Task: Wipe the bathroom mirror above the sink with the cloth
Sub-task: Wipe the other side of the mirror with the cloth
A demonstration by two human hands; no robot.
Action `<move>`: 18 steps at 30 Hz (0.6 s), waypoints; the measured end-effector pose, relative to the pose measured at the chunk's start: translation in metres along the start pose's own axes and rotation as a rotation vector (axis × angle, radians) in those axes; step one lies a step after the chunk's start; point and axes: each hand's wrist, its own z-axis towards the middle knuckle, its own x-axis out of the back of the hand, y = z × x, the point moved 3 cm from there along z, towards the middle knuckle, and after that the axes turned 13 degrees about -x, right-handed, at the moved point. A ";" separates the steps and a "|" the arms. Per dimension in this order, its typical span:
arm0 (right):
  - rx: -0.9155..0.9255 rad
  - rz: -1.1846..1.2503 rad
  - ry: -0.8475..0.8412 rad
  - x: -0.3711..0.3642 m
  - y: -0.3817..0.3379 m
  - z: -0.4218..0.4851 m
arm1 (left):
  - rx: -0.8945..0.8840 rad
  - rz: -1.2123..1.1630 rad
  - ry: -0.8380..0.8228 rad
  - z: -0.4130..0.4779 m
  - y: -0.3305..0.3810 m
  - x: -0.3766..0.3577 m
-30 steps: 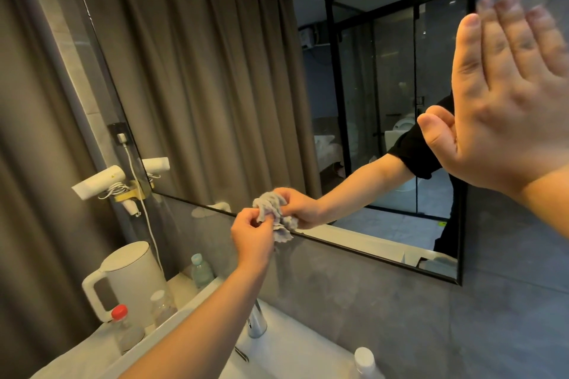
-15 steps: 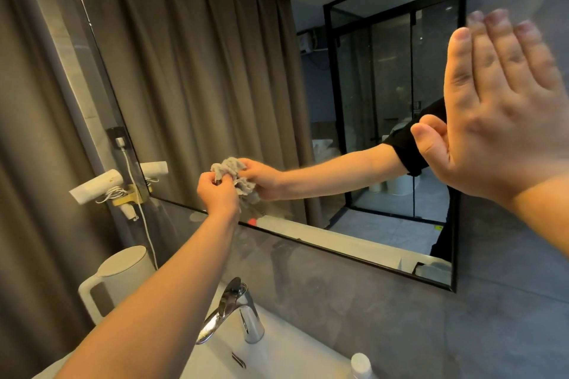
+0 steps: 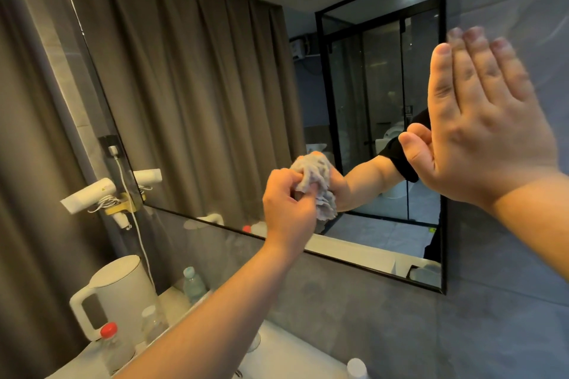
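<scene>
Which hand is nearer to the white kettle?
Left. The left hand, gripping the cloth on the mirror, is up and right of the kettle; the flat right hand is farther right, by the mirror's right edge.

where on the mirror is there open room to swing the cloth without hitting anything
Free: the broad stretch of mirror up and left of the cloth, bounded by the black frame. Tighter to the right, where the flat right hand sits by the frame edge. Crowded at the lower left: hair dryer, cord, kettle and bottles. The left hand grips the cloth.
</scene>
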 end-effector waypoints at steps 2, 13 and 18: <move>-0.023 -0.060 -0.052 -0.015 -0.003 0.001 | -0.126 0.008 -0.053 -0.006 0.014 -0.008; -0.073 0.117 -0.145 0.006 -0.005 -0.007 | -0.089 0.023 -0.206 -0.006 0.038 -0.007; -0.400 0.565 -0.194 0.049 -0.014 -0.109 | 0.315 -0.323 -0.260 -0.024 0.082 0.013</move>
